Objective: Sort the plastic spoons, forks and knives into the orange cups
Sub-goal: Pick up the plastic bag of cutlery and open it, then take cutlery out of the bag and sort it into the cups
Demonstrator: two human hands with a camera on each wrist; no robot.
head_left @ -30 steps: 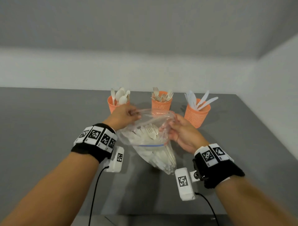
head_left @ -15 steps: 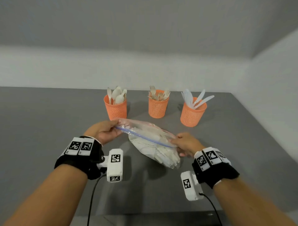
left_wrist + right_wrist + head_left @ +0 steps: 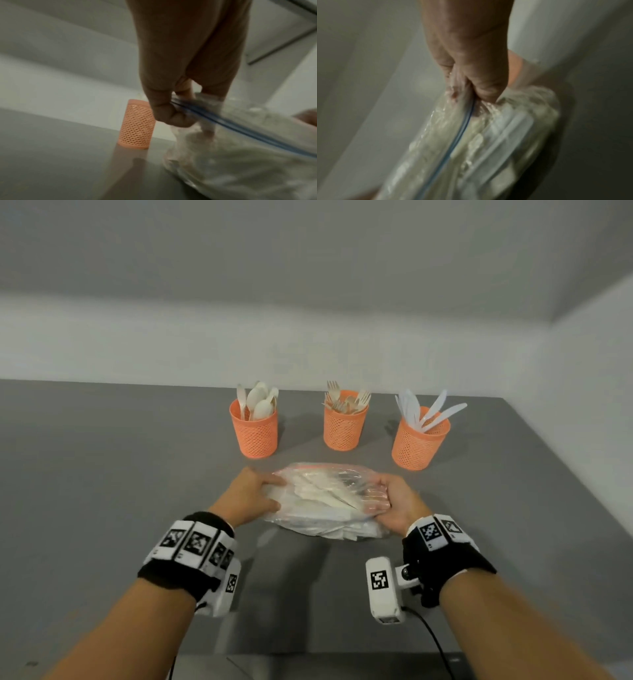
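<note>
A clear zip bag full of white plastic cutlery lies on the grey table, held at both ends. My left hand pinches its left end at the blue zip strip. My right hand grips the right end, thumb pressed into the plastic. Behind the bag stand three orange mesh cups: the left cup holds spoons, the middle cup forks, the right cup knives. The left wrist view shows the spoon cup just beyond my fingers.
White walls close the table at the back and the right. The table's near edge runs below my forearms. Wrist cameras with cables hang under both wrists.
The bag came down from held upright and open to lying flat on the table, its mouth pulled closed. Both hands dropped with it and moved apart to its ends.
</note>
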